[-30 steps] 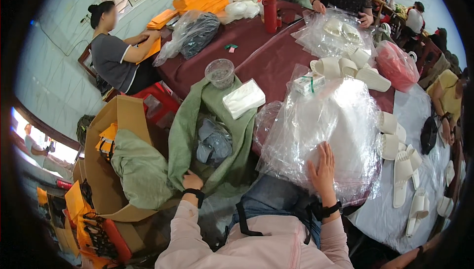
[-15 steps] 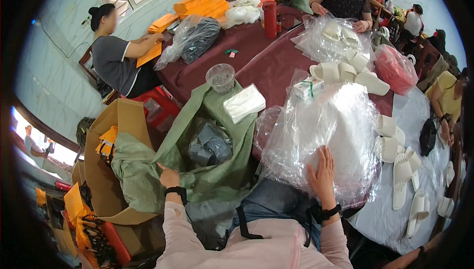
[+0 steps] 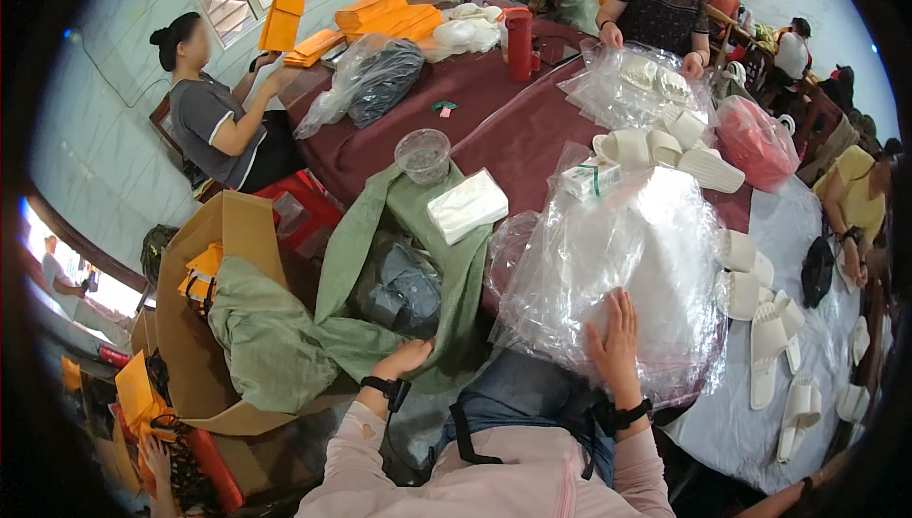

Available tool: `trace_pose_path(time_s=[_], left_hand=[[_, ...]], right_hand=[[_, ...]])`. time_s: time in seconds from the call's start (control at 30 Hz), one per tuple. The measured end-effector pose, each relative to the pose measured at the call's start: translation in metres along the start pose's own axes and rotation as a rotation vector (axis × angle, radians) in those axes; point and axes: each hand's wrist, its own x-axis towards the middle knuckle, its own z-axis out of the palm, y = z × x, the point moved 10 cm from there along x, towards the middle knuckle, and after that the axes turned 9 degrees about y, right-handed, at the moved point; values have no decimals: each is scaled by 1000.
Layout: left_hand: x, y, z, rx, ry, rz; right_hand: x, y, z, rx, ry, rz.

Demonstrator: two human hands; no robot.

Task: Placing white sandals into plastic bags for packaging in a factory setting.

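My right hand [image 3: 617, 337] lies flat, fingers stretched out, on a stack of clear plastic bags [image 3: 589, 271] at the table's near edge. My left hand [image 3: 407, 356] is at the near rim of a green woven sack [image 3: 370, 200], its fingers closed on the fabric; the fingertips are partly hidden. Inside the sack's mouth sits a clear bag with grey-blue contents [image 3: 404, 290]. A white tissue pack [image 3: 467, 207] and a clear plastic tub [image 3: 423, 157] rest along the sack's far edge. A small white and green box [image 3: 590, 180] is on the plastic bags.
Cream slippers [image 3: 774, 337] lie on plastic sheeting at the right, more on the dark red table [image 3: 513, 128]. An open cardboard box [image 3: 233, 233] stands left of the sack. A red bottle [image 3: 519, 46] is farther back. One person handles orange envelopes [image 3: 282, 19]; another handles bagged slippers.
My left hand has moved right along the sack's near rim, and the sack's mouth has changed shape. My right hand stays on the plastic bags. The person at left has raised an orange envelope.
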Motion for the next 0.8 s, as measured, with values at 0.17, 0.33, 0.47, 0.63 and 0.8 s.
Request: trace_pose_path(time_s=[0.17,0.33,0.47,0.63,0.8], left_hand=[[-4,57,-35,372,134,62],[-46,179,-86,203,764,557],[-53,248,-66,49,682,784],[-43,328,-26,188,550,1025],[21,388,-5,303,433,1093]], right_hand=[[1,2,-1,-21,9,8],[0,7,-1,-39,31,28],[-1,5,0,-7,35,34],[0,-9,1,-144,-38,-8],[0,-24,-3,-241,-61,-10]])
